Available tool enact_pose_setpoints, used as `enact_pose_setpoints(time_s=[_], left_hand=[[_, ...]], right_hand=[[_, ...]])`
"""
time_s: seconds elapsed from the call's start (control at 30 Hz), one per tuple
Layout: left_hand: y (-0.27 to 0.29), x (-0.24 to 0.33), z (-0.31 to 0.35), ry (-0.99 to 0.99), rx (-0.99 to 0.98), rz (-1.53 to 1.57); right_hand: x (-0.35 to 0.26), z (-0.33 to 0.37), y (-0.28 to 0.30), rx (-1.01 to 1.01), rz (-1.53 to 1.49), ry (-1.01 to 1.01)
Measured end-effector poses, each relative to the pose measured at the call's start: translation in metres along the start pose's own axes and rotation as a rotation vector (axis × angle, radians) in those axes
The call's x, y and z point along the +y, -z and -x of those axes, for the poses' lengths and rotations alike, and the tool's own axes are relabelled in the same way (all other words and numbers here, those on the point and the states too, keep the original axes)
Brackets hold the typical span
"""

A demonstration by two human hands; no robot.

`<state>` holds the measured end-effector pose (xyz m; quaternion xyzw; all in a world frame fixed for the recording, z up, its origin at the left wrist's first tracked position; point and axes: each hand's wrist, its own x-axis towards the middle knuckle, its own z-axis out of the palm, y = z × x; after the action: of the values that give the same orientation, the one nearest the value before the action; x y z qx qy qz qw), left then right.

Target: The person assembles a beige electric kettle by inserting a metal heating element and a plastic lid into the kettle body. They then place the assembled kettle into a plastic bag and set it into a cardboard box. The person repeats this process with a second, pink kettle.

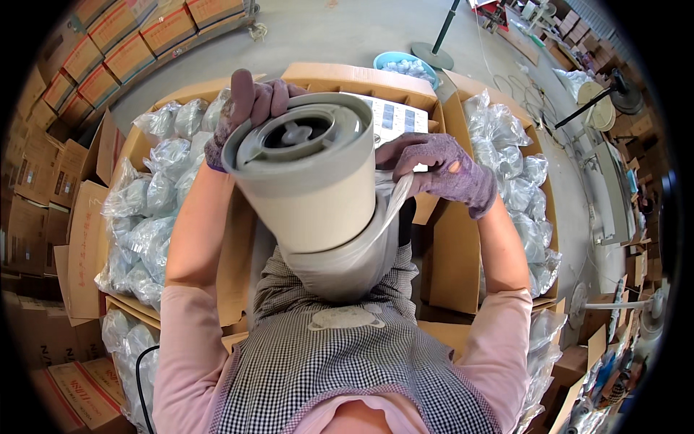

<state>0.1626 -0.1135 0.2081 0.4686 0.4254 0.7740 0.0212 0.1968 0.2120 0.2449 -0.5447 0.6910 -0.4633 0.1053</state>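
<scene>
Canister (311, 210) tilted over your lap, ringed gray end up and toward you, lower end in film (396, 210). Your left hand (249, 112) grips the rim at its far left, fingers hooked over the edge. Your right hand (441, 170) is closed on a gathered strand of film beside the right wall; the exact finger contact is partly hidden.

Handling, as I judge it: keep the left grip firm, since the tapered wall looks smooth and could slip. Draw the film up evenly around the wall rather than on one strand; a hard pull there may tear it. Let your lap take the weight.

Around you: bagged parts (148, 249) crowd the left carton, more in the right carton (455, 260). Ahead, another carton (369, 76) with a printed card (401, 119) partly behind your right hand; beyond it, a blue basin. Carton walls flank your legs closely, so elbow room looks tight. Black cord (139, 380) lower left, near your sleeve.
</scene>
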Motion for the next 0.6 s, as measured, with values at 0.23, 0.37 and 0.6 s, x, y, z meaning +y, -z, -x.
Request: enact_pose_setpoints(time_s=[0.23,0.37,0.6], left_hand=[[-0.047,0.023,-0.024,0.323,0.408,-0.277],[-0.061,0.004,-0.043,0.509,0.789,-0.542],[-0.063,0.007,-0.036,0.532,0.471,-0.628]], right_hand=[[-0.052,-0.005,0.021,0.058,0.262,0.088],[-0.045,0.009,0.015,0.277,0.494,-0.041],[-0.011,0.008,0.001,0.480,-0.038,-0.145]])
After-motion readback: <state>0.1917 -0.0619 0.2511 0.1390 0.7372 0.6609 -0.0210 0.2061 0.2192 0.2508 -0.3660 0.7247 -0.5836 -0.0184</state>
